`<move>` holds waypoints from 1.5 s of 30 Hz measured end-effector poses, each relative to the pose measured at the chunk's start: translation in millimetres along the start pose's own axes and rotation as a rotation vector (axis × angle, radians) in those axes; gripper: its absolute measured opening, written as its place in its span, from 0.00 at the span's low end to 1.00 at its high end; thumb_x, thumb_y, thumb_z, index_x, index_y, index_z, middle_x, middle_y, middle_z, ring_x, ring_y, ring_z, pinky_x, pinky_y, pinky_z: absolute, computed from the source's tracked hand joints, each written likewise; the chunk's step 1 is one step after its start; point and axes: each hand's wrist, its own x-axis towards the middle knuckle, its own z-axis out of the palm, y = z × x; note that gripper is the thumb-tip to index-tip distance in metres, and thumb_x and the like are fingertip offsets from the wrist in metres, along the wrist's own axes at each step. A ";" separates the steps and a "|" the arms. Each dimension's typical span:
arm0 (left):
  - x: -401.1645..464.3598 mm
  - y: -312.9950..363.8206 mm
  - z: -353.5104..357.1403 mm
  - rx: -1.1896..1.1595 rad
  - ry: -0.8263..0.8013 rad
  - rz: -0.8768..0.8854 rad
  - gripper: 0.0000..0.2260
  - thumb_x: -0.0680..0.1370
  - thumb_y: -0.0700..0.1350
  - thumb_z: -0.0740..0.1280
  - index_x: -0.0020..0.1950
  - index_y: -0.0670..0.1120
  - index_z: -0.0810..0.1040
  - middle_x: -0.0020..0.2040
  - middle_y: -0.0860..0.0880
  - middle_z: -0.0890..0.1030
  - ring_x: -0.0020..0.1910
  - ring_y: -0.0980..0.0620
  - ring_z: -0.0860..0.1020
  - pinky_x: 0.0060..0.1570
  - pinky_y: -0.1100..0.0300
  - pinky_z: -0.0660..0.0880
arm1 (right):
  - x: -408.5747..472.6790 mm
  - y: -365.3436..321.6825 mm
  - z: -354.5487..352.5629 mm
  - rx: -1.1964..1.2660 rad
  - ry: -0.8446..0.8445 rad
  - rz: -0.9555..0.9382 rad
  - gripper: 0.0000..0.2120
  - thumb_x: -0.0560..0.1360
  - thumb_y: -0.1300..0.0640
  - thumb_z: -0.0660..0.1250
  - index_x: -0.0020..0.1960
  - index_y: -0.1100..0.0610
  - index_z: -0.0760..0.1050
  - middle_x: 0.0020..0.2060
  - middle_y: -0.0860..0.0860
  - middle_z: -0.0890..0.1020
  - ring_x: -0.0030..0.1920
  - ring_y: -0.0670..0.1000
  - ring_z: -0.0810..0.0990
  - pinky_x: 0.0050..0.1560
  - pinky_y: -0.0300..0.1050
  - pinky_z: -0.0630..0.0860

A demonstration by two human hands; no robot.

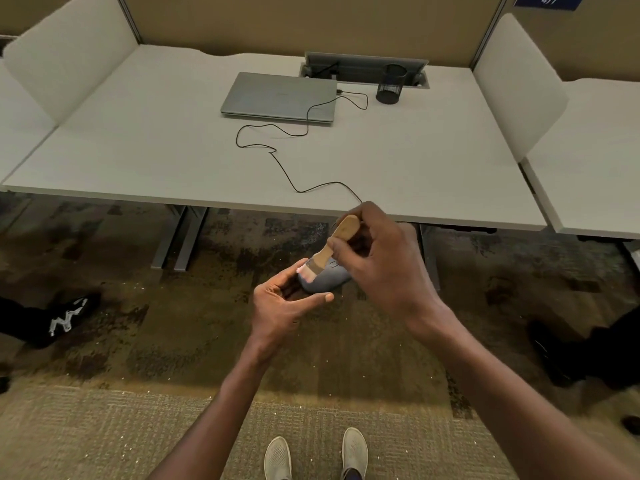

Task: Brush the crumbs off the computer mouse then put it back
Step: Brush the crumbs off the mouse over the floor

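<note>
At the bottom of the frame we see our pale shoes (354,452) on the carpet (104,427), speckled with white crumbs. Above them, at centre frame, our left hand (282,301) curls its fingers around the grey mouse (327,277), held over the floor just below the surface (173,154) edge. Our right hand (377,258) grips a wooden brush (332,249), bristles touching the mouse. The cable (277,157) runs to the closed laptop (280,97) at upper centre.

Left hand (284,301) holds grey mouse (327,277); right hand (381,261) presses brush (327,252) onto it.
</note>
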 end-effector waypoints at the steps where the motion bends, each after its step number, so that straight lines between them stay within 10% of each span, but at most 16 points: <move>1: -0.1 0.1 0.4 -0.006 -0.003 0.003 0.39 0.60 0.45 0.84 0.69 0.44 0.78 0.61 0.46 0.84 0.59 0.51 0.84 0.54 0.55 0.83 | -2.7 1.6 4.0 0.007 0.001 0.021 0.10 0.76 0.57 0.72 0.55 0.58 0.75 0.44 0.50 0.83 0.43 0.46 0.84 0.41 0.36 0.82; 12: 0.1 2.6 -5.1 -0.036 0.019 0.036 0.37 0.59 0.43 0.83 0.67 0.49 0.78 0.57 0.53 0.86 0.59 0.54 0.84 0.53 0.62 0.82 | -22.5 44.2 -26.3 -0.010 0.185 0.238 0.09 0.76 0.58 0.72 0.54 0.55 0.75 0.44 0.47 0.83 0.42 0.47 0.86 0.42 0.48 0.85; 45: -14.2 8.9 -12.7 -0.107 0.008 0.084 0.34 0.57 0.46 0.84 0.63 0.53 0.81 0.59 0.55 0.85 0.60 0.53 0.83 0.54 0.62 0.81 | 0.7 65.1 -42.1 -0.009 0.338 0.310 0.17 0.78 0.59 0.71 0.65 0.56 0.73 0.42 0.45 0.83 0.38 0.41 0.86 0.39 0.32 0.81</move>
